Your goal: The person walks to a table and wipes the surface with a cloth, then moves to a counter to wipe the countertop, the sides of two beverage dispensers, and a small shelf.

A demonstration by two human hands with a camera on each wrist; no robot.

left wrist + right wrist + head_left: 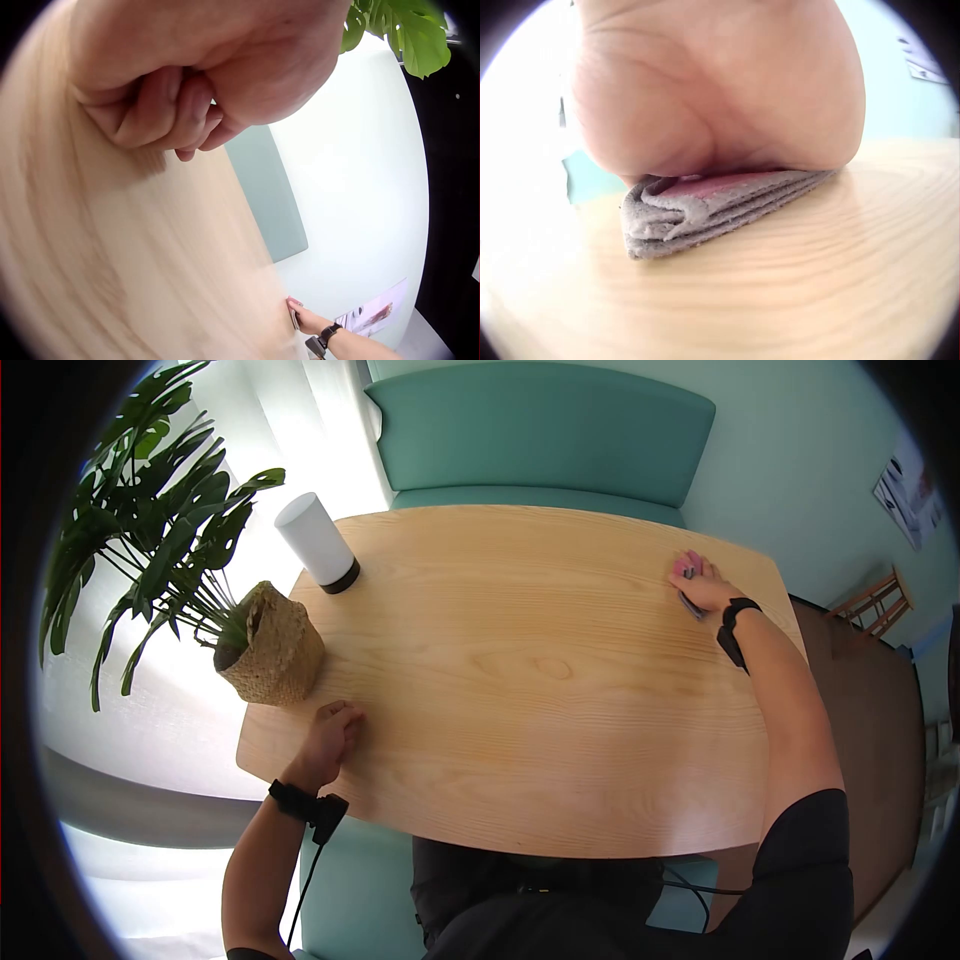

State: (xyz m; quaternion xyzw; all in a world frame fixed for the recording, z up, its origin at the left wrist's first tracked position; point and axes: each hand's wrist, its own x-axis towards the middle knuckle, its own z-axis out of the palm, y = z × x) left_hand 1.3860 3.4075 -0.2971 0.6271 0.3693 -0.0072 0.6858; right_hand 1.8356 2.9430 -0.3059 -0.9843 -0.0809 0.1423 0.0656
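A folded pink and grey cloth (690,605) (697,214) lies on the wooden table (480,690), near its far right corner. My right hand (708,592) (720,90) presses down on it, palm against the folded layers and fingers reaching over the pink side; in the right wrist view the fingertips are hidden. At the table's near left, beside the plant pot, my left hand (332,740) (202,67) rests with its fingers curled in toward the palm and holds nothing.
A potted plant in a woven basket (275,650) stands on the table's left side. Behind it is a white cylinder with a black base (317,540). A green bench (540,435) is beyond the far edge, and a wooden stool (872,603) is off to the right.
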